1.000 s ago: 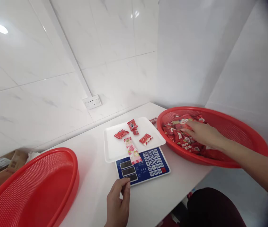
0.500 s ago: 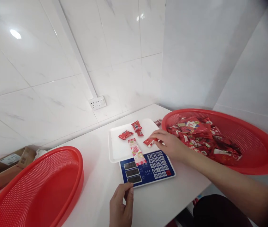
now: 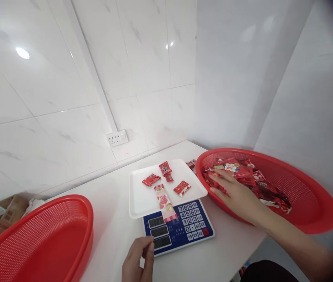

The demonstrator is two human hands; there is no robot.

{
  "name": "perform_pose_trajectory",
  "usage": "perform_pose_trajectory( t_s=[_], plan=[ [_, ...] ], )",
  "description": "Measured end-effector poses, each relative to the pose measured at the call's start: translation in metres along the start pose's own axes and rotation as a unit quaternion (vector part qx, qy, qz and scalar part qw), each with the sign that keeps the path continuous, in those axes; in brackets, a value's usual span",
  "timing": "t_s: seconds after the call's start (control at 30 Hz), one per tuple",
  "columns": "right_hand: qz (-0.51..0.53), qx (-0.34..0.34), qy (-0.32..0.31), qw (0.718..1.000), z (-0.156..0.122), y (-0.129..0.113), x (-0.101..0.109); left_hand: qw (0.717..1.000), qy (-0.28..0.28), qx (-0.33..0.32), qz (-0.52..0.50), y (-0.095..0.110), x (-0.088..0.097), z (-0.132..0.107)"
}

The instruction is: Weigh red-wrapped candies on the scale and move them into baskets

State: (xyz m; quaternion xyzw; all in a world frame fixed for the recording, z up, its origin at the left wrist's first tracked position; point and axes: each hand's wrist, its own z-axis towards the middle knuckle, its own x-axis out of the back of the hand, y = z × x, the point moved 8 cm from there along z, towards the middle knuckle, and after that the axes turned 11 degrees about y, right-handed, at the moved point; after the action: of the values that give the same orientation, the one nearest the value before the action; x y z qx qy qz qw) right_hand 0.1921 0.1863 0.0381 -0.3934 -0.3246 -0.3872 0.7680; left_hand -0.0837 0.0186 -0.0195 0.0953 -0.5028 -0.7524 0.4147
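– What's nearest?
– The left hand (image 3: 137,260), knuckles bent, thumb and forefinger tips drawn together at the near-left corner of the scale (image 3: 178,239). To its left, the left basket (image 3: 88,219): red plastic, smooth rolled rim, mesh wall.
– And the scale?
– A flat slab, blue-faced, with pale square keys and three dark display windows.
– Where's the right hand (image 3: 238,197)?
– Open, fingers spread on glossy, crinkled red packets (image 3: 262,180) heaped in the right basket (image 3: 316,205), another oval of red mesh.
– On top of the scale?
– A shallow white tray (image 3: 138,205) with rounded corners. A long pink-striped sachet (image 3: 164,199) hangs over its near rim; a patterned red sweet (image 3: 182,188) and a few other small red wrappers (image 3: 151,179) lie beyond the rim.
– And farthest back?
– Glossy, grey-veined wall tiles (image 3: 148,51) and a white socket (image 3: 117,138).
– What can't you make out?
– Whether the left hand pinches the scale's edge; its wrist is cut off below. The display figures are too dim to read. The left basket runs out of frame, and the right basket partly hides a packet (image 3: 190,163) on the table (image 3: 107,235).
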Motion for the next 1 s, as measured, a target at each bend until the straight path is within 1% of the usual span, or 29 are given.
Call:
perform_pose_trajectory(
  t_s=[0.07,0.13,0.23,0.3,0.37,0.4,0.47,0.57,0.67,0.77,0.83,0.9,1.0],
  plan=[
    [-0.024,-0.039,-0.019,0.999,-0.014,0.022,0.0,0.999,-0.015,-0.021,0.034,0.007,-0.001,0.015],
    [-0.024,-0.041,-0.039,0.998,-0.029,0.031,-0.003,0.994,-0.031,-0.052,0.088,0.015,-0.001,0.031],
    [-0.045,-0.035,-0.092,0.994,-0.047,0.035,-0.015,0.98,-0.036,-0.096,0.171,0.022,0.003,0.056],
    [-0.079,-0.037,-0.122,0.989,-0.054,0.036,-0.022,0.972,-0.032,-0.101,0.211,0.02,0.006,0.071],
    [-0.105,-0.027,-0.129,0.986,-0.055,0.034,-0.025,0.966,-0.047,-0.096,0.233,0.016,0.004,0.084],
    [-0.113,-0.019,-0.128,0.985,-0.055,0.032,-0.025,0.965,-0.063,-0.092,0.239,0.013,-0.001,0.09],
    [-0.123,-0.01,-0.131,0.984,-0.054,0.03,-0.025,0.96,-0.106,-0.089,0.242,0.01,-0.017,0.099],
    [-0.132,-0.014,-0.144,0.981,-0.054,0.03,-0.026,0.951,-0.167,-0.109,0.236,0.013,-0.05,0.111],
    [-0.127,-0.018,-0.144,0.981,-0.055,0.03,-0.025,0.941,-0.199,-0.134,0.237,0.018,-0.082,0.126],
    [-0.117,-0.019,-0.133,0.984,-0.054,0.03,-0.024,0.931,-0.23,-0.151,0.241,0.019,-0.107,0.141],
    [-0.109,-0.021,-0.121,0.986,-0.053,0.031,-0.023,0.924,-0.249,-0.157,0.246,0.017,-0.119,0.147],
    [-0.097,-0.019,-0.102,0.99,-0.052,0.03,-0.02,0.919,-0.26,-0.156,0.251,0.013,-0.125,0.15],
    [-0.086,-0.015,-0.077,0.993,-0.051,0.028,-0.015,0.919,-0.258,-0.147,0.259,0.009,-0.127,0.149]
  ],
)
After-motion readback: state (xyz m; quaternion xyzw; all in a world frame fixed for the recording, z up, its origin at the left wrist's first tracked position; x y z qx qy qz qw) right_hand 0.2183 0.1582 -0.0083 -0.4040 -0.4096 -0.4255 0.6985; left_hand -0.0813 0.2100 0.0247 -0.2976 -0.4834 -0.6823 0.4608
